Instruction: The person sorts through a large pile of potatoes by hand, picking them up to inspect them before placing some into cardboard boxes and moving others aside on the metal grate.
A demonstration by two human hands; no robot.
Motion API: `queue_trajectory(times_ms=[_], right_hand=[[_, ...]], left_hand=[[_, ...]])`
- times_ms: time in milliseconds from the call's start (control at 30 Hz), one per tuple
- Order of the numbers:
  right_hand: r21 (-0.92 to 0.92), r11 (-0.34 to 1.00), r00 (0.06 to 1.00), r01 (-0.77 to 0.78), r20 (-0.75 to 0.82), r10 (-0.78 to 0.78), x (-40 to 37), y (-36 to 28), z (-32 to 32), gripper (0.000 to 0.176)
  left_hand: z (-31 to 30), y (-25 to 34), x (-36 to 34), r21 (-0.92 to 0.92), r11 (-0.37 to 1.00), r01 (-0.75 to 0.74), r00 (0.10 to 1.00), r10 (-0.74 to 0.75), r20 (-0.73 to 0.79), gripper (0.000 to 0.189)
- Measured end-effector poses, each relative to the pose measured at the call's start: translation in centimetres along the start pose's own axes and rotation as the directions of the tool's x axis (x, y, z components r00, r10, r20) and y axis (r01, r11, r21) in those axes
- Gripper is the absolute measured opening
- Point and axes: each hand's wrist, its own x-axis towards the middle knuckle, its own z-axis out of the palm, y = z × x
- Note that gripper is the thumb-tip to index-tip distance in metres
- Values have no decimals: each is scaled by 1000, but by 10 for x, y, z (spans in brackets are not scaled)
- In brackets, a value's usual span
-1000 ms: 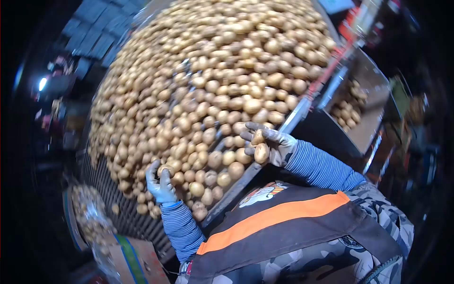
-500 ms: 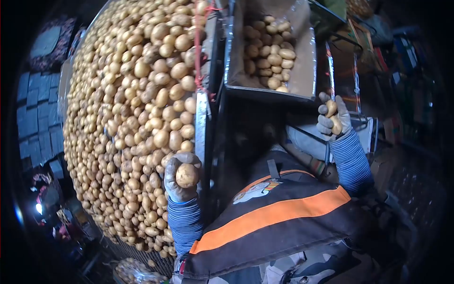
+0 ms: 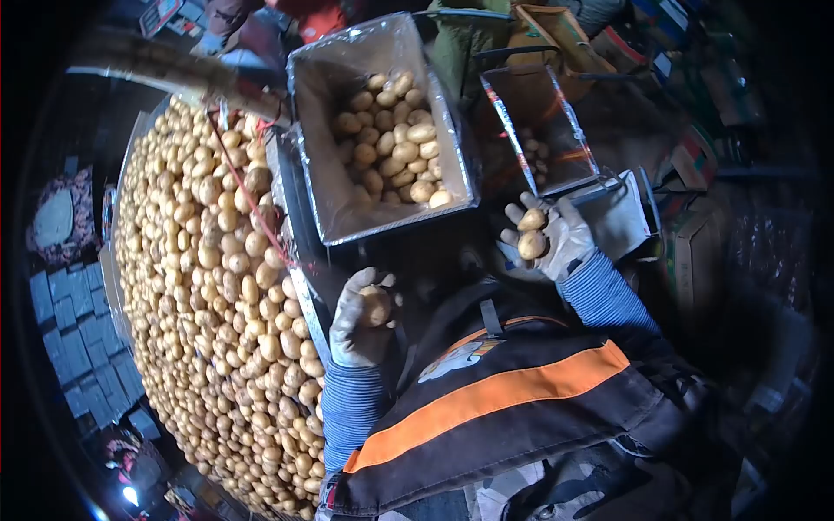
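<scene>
My left hand (image 3: 358, 323), in a pale work glove, curls its fingers around a potato (image 3: 375, 306) beside the edge of the potato heap (image 3: 217, 304). On the right, my gloved right hand (image 3: 565, 239) is turned palm up with fingers partly spread, holding two potatoes (image 3: 532, 233) in it. Between and beyond the hands stands a lined box (image 3: 323, 139) with a layer of potatoes (image 3: 400, 143) in it. A smaller open box (image 3: 560, 104), just past my right hand, contains a few small potatoes (image 3: 534, 156).
A metal rail (image 3: 306, 304) borders the heap. Over its far end runs a thick beam (image 3: 174, 69) with a red cord (image 3: 243, 191). Cardboard boxes (image 3: 691, 252) stand at the right, and stacked grey blocks (image 3: 87, 330) lie far left. Part of another person (image 3: 317, 17) shows at the top.
The view has turned, so the lined box appears further left. My left hand has moved off the heap with its potato. My right hand has come inward, its fingers opening wider under the two potatoes.
</scene>
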Motion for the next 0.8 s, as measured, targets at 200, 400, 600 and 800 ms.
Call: queue_trajectory(times_ms=[200, 400, 600, 800], right_hand=[[-364, 891, 962, -272, -118, 246, -20, 30, -45, 37], [-148, 987, 997, 59, -36, -65, -62, -32, -92, 38], [-855, 517, 694, 47, -344, -632, -79, -100, -161, 51], [-484, 869, 981, 106, 194, -12, 21, -2, -33, 58]], left_hand=[[1, -32, 26, 86, 989, 118, 988, -126, 94, 38], [12, -40, 28, 69, 973, 221, 974, -224, 41, 38], [-10, -44, 29, -34, 996, 86, 991, -82, 102, 45], [29, -39, 5, 8, 993, 117, 993, -116, -10, 46]])
